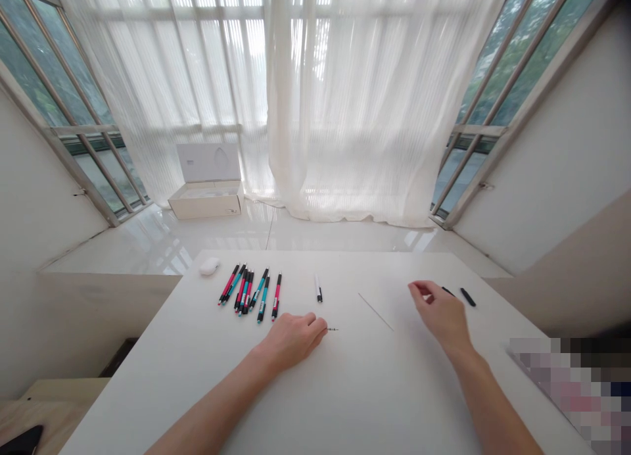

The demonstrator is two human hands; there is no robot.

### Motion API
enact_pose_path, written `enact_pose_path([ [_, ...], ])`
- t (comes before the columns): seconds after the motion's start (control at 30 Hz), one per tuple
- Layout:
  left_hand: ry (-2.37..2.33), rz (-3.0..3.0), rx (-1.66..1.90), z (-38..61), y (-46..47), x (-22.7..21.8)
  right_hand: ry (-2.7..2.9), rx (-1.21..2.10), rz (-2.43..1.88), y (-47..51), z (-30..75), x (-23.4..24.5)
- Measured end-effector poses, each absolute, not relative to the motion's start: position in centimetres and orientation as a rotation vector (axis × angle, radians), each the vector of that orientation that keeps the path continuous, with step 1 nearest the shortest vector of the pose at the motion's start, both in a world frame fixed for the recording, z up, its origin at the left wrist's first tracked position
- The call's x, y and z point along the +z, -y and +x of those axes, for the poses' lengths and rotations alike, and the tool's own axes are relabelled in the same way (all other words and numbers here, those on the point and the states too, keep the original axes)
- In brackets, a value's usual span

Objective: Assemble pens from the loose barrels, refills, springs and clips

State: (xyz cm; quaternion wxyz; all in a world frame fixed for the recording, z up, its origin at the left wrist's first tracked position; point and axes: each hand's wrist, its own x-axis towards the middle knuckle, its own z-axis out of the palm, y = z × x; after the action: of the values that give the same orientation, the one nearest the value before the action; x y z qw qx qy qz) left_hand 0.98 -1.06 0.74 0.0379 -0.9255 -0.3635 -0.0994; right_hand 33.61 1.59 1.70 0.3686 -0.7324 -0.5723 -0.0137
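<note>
My left hand (296, 336) rests on the white table, its fingers closed around a thin pen part (333, 329) whose narrow metallic tip sticks out to the right. Over the right side of the table, my right hand (441, 315) has thumb and forefinger pinched together; whatever may be between them is too small to see. Between the hands lies a thin grey rod (375, 311), slanting. Farther back is a white pen barrel (318, 288) with a black end. A black pen piece (468, 297) lies beyond my right hand, and a second black piece (447, 290) is partly hidden by that hand.
Several pink and teal pens (251, 292) lie grouped at the table's back left, beside a small white rounded object (210, 266). An open white box (206, 198) stands on the sill behind the table (197, 383). A blurred-out patch covers the lower right.
</note>
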Motion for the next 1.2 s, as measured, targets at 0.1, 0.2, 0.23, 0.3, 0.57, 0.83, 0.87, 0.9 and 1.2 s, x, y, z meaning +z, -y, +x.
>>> enact_pose_path([
  [0.1, 1.117, -2.846, -0.325, 0.9, 1.0, 0.6, 1.278, -0.145, -2.084, -1.7, 38.1, 0.9],
  [0.2, 1.117, -2.851, -0.342, 0.9, 1.0, 0.5, 1.169, -0.161, -2.268, -1.4, 40.9, 0.0],
  [0.23, 1.116, -2.852, -0.344, 0.9, 1.0, 0.4, 1.146, -0.142, -2.321, -1.4, 41.5, -0.3],
  [0.3, 1.115, -2.852, -0.346, 0.9, 1.0, 0.4, 1.118, -0.083, -2.408, -1.4, 42.3, -0.8],
  [0.57, 1.121, -2.846, -0.337, 0.9, 1.1, 0.4, 0.986, -0.085, -2.479, -2.0, 42.9, -2.4],
  [0.83, 1.193, -2.804, -0.453, 1.0, 0.9, 0.0, 0.842, 0.133, -1.658, -2.7, 40.4, -0.8],
  [0.87, 1.210, -2.793, -0.467, 1.0, 0.8, 0.0, 0.847, 0.232, -1.567, -2.7, 39.2, -0.4],
  [0.9, 1.230, -2.780, -0.480, 0.9, 0.8, -0.1, 0.878, 0.330, -1.494, -2.8, 38.0, 0.0],
  [1.2, 1.319, -2.720, -0.577, 0.8, 0.6, -0.3, 1.629, 0.966, -1.346, -0.6, 27.2, 0.8],
])
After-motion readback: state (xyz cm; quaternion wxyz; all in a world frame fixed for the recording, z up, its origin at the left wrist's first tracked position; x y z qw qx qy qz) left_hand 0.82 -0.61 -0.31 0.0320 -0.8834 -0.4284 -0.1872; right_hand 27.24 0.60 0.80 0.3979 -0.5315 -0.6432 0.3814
